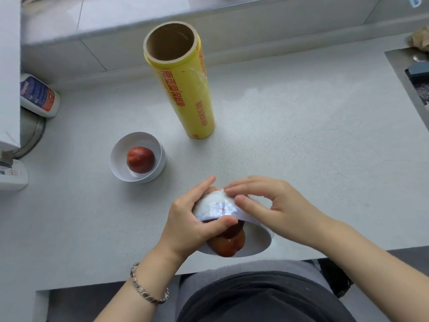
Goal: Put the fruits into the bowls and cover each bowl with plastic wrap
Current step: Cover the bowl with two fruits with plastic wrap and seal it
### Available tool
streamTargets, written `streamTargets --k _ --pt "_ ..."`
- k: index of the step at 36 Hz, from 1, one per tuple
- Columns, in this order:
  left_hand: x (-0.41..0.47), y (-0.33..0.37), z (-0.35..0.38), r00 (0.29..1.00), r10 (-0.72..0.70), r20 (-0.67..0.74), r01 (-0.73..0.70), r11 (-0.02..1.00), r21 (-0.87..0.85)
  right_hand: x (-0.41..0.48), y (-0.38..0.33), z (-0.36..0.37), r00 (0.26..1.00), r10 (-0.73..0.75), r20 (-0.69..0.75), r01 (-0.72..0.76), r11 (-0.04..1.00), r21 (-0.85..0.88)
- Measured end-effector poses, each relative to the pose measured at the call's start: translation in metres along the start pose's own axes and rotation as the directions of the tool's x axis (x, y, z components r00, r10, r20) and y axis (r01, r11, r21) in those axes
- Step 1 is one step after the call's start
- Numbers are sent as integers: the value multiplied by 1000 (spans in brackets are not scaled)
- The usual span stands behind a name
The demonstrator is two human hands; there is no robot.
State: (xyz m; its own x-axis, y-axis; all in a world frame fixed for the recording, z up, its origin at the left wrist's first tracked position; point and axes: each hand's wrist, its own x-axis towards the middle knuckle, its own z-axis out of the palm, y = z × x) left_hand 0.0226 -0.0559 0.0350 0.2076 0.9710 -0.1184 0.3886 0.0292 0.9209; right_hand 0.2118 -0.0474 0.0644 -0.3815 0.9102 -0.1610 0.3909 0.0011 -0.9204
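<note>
Seen from above, a person stands at a grey counter, both bare hands on a white bowl at the counter's front edge. This near bowl is tipped up on its side, mouth facing the person, base facing away; a red-orange near fruit lies inside, against the lower wall.

L hand grips the bowl's left side, fingers curled behind it, thumb hooked over the upper rim; a metal bracelet circles that wrist. R hand arches over the bowl's base w/ bent fingers, thumb and forefinger tip pressed on the outer wall. Crinkled clear film clings to that wall under both thumbs; whether it spans the whole mouth, can't tell.

Further back and left, well apart from the hands, a far bowl sits upright and uncovered; one red far fruit rests in its middle. Behind it, toward the ctr, a yellow roll of wrap stands on end, its brown cardboard core open at the top, red print down its side; a loose film edge shows on its right.

At far left a white bottle w/ a blue-and-red label lies near the back ledge.
</note>
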Motion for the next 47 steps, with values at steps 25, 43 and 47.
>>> streamTargets --k 25,43,47 --pt "-4 22 0 948 309 71 -304 950 -75 35 37 18 876 463 138 -464 886 -25" --pt "14 13 9 993 -29 -116 20 997 -73 4 6 -7 999 -37 -7 36 999 -10" --pt "10 16 7 991 -11 -131 0 997 -83 7 8 -2 992 110 57 -116 987 116"
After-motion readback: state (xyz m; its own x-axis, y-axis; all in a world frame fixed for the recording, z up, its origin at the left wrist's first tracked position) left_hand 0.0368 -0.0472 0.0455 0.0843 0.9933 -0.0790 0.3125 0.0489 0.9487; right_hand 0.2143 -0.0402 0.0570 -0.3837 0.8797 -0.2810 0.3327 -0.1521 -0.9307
